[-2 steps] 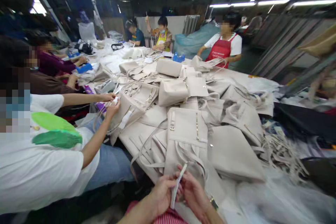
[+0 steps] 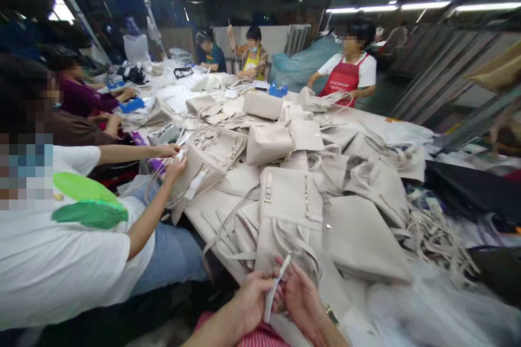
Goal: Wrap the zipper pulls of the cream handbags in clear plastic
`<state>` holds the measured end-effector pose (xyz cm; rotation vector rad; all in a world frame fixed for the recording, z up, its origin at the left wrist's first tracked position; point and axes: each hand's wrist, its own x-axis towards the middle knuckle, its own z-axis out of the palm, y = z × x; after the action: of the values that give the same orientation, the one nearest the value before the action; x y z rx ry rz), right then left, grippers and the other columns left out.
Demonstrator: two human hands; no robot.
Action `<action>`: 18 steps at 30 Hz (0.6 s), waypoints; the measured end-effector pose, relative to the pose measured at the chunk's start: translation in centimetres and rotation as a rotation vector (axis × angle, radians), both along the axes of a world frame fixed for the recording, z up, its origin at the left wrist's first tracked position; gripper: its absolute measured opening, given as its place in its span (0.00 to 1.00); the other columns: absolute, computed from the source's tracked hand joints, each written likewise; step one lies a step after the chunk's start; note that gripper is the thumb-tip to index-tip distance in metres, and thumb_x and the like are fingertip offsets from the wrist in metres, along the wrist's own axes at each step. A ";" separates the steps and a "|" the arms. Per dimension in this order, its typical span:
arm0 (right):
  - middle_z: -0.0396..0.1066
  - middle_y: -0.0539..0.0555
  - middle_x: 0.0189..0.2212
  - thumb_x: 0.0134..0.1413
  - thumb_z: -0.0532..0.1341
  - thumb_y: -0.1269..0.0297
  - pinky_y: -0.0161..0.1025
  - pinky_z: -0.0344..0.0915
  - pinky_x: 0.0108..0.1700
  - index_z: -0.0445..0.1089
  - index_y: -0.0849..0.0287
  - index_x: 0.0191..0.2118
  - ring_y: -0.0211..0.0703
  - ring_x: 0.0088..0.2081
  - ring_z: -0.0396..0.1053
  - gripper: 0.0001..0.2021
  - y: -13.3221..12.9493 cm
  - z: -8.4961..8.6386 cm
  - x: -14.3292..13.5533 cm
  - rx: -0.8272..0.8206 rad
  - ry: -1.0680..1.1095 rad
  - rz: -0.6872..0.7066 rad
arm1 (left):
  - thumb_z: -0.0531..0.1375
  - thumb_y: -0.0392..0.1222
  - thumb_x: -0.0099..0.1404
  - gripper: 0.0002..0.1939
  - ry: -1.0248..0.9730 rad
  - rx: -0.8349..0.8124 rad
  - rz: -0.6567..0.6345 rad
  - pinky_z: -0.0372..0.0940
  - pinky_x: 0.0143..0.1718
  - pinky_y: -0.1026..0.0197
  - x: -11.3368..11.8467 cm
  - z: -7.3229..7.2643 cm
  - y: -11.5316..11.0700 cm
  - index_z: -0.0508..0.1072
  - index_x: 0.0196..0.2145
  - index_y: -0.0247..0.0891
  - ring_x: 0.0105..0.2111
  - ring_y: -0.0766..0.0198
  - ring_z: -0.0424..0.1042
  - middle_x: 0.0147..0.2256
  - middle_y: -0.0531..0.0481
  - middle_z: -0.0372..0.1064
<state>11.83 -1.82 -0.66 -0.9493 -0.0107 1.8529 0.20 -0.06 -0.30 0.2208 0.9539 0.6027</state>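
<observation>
Close to my body, a narrow pale strip [image 2: 269, 304] stands on a slant between my two hands. My left hand [image 2: 251, 294] pinches it from the left with thumb and fingers. From the other side my right hand [image 2: 300, 294] has its fingers curled around the strip's upper part; some fingertips are hidden behind it. Just beyond the hands lies a beige bag [image 2: 283, 192] with a gold buckle, a gold zip and looped straps. A flat beige bag piece [image 2: 362, 238] lies to its right.
Many beige bags, such as a boxy one [image 2: 268, 143], are heaped across the table. At right are a tangle of straps [image 2: 437, 238] and clear plastic [image 2: 411, 298]. A co-worker in a white shirt [image 2: 81, 260] sits close at left; a person in a red apron [image 2: 342, 77] stands across.
</observation>
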 end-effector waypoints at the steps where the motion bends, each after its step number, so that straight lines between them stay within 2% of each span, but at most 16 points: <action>1: 0.70 0.47 0.23 0.40 0.68 0.47 0.35 0.62 0.23 0.68 0.58 0.43 0.36 0.19 0.64 0.26 0.2 0.1 -0.2 -0.006 -0.025 0.006 | 0.61 0.31 0.42 0.14 0.029 0.015 0.016 0.51 0.21 0.66 0.1 -0.1 0.0 0.66 0.30 0.34 0.17 0.69 0.64 0.19 0.52 0.67; 2: 0.70 0.46 0.22 0.39 0.68 0.46 0.34 0.61 0.21 0.68 0.58 0.43 0.36 0.18 0.63 0.27 0.4 0.2 -0.3 -0.005 -0.060 0.009 | 0.61 0.30 0.42 0.13 0.054 0.029 0.031 0.52 0.21 0.66 0.1 -0.1 0.0 0.66 0.29 0.35 0.17 0.68 0.64 0.19 0.53 0.67; 4: 0.71 0.46 0.21 0.35 0.73 0.52 0.32 0.58 0.19 0.68 0.58 0.44 0.35 0.17 0.62 0.28 0.5 0.1 -0.3 0.012 -0.196 -0.002 | 0.60 0.30 0.44 0.12 0.109 0.069 0.068 0.53 0.22 0.66 0.1 0.1 0.0 0.64 0.29 0.37 0.17 0.67 0.64 0.18 0.54 0.67; 6: 0.75 0.49 0.26 0.31 0.75 0.61 0.33 0.62 0.23 0.69 0.59 0.45 0.35 0.20 0.66 0.30 0.3 -0.1 0.1 0.068 -0.252 -0.011 | 0.61 0.29 0.47 0.11 0.070 0.034 0.047 0.52 0.21 0.67 -0.1 0.6 0.2 0.65 0.30 0.36 0.16 0.69 0.62 0.18 0.54 0.67; 9: 0.77 0.54 0.34 0.34 0.75 0.65 0.34 0.67 0.35 0.72 0.60 0.46 0.36 0.29 0.72 0.28 -0.3 -0.7 0.9 0.123 -0.183 0.006 | 0.62 0.28 0.52 0.08 -0.163 -0.150 -0.028 0.52 0.20 0.69 -0.8 1.5 0.6 0.68 0.31 0.32 0.16 0.72 0.62 0.20 0.53 0.66; 12: 0.78 0.53 0.31 0.34 0.75 0.65 0.33 0.66 0.36 0.74 0.59 0.45 0.36 0.30 0.72 0.26 -0.7 -1.9 1.1 0.137 -0.139 0.007 | 0.63 0.27 0.53 0.07 -0.401 -0.356 -0.051 0.55 0.22 0.72 -1.3 1.8 1.0 0.69 0.31 0.31 0.18 0.74 0.63 0.21 0.54 0.64; 15: 0.75 0.49 0.23 0.30 0.76 0.63 0.31 0.63 0.29 0.76 0.57 0.41 0.34 0.23 0.68 0.25 -0.4 -3.5 0.6 0.156 -0.153 -0.059 | 0.64 0.26 0.52 0.09 -0.492 -0.442 -0.087 0.55 0.22 0.73 -1.3 0.9 1.1 0.69 0.30 0.32 0.18 0.76 0.62 0.20 0.56 0.63; 18: 0.74 0.49 0.22 0.26 0.76 0.58 0.33 0.63 0.28 0.76 0.57 0.39 0.36 0.23 0.67 0.27 0.0 -4.8 0.5 0.173 -0.241 -0.032 | 0.66 0.30 0.52 0.09 -0.386 -0.266 -0.165 0.57 0.24 0.70 -1.2 -1.2 1.0 0.70 0.31 0.34 0.20 0.72 0.64 0.21 0.55 0.64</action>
<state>12.32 -1.81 -5.41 -1.0389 -0.2966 1.6694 -0.98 0.89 -1.53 -0.0545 0.6255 0.3436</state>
